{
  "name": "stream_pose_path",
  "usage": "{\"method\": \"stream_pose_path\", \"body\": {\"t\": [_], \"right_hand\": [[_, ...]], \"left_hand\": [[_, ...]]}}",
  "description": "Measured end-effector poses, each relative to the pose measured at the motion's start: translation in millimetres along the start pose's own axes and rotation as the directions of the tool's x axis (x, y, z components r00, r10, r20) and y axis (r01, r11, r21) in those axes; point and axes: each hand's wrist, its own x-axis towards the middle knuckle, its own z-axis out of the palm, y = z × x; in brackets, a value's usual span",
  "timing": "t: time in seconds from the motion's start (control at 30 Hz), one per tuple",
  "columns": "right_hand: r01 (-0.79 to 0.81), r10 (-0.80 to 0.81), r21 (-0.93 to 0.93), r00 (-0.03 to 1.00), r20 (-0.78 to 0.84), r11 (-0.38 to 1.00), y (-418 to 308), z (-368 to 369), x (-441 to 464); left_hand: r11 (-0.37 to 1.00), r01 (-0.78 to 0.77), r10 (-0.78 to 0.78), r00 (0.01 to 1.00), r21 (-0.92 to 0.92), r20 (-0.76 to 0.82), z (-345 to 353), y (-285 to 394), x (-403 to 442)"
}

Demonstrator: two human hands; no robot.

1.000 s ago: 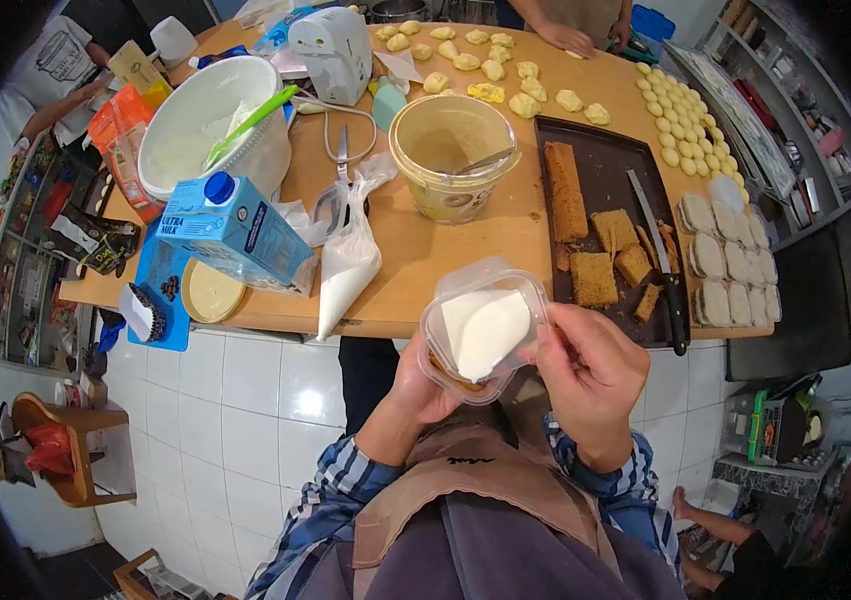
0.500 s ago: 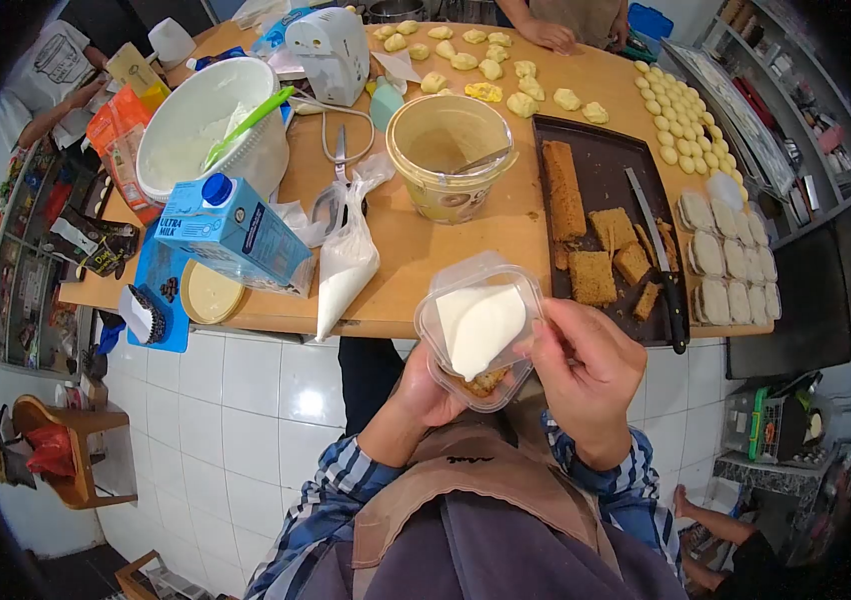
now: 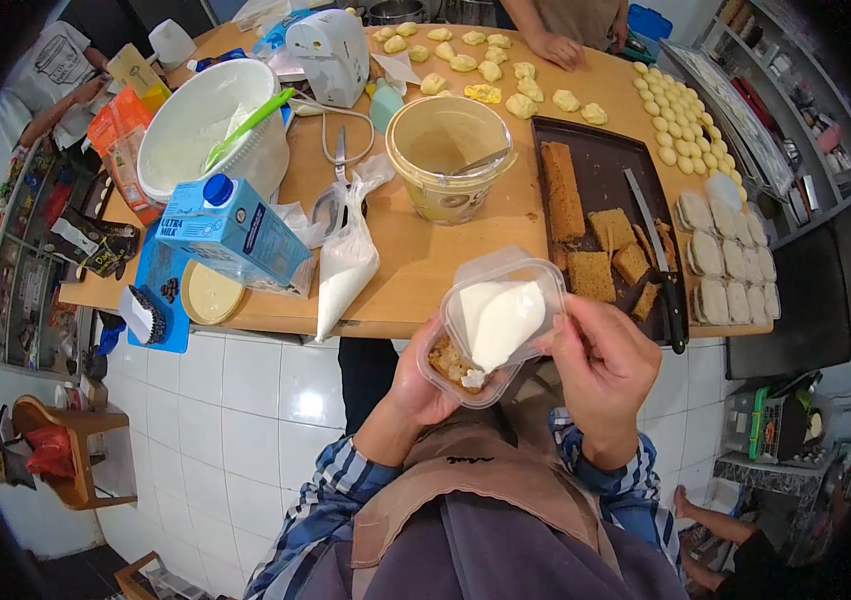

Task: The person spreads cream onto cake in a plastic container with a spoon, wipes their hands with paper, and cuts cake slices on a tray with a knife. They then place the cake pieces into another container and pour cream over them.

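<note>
My left hand [image 3: 420, 378] is wrapped round a clear plastic cup [image 3: 491, 388] with brown cake and a little white cream in it. In my right hand [image 3: 601, 362] is a second clear container [image 3: 546, 275], tilted over the cup, with a smooth white mass [image 3: 502, 320] inside. Whether the two containers are joined cannot be made out. Beyond them stands a tub with a spoon [image 3: 446, 200]. A filled piping bag [image 3: 346, 275] lies left of the hands, and a dark tray [image 3: 606, 150] with cake pieces and a knife [image 3: 674, 300] is on the right.
On the table's left are a milk carton [image 3: 236, 235], a white bowl [image 3: 176, 150] with a green spatula and a mixer [image 3: 329, 55]. Dough pieces [image 3: 566, 100] and wrapped stacks [image 3: 711, 258] lie at the back and right. Other people stand at the far edge and far left.
My right hand has moved right with the upper container, uncovering more of the cake in the cup. The other person's hand at the far edge has shifted slightly.
</note>
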Motion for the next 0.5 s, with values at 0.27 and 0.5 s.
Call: {"method": "stream_pose_path", "body": {"t": [0.27, 0.5], "right_hand": [[-0.038, 0.039, 0.027, 0.999, -0.027, 0.999, 3.3, 0.0, 4.1], [-0.038, 0.039, 0.05, 0.999, -0.021, 0.998, -0.4, 2.9, 2.9]], "left_hand": [[1.0, 0.03, -0.03, 0.998, 0.009, -0.049, 0.9, -1.8, -0.6], [1.0, 0.012, -0.012, 0.999, -0.012, -0.035, 6.3, -5.4, -2.0]]}}
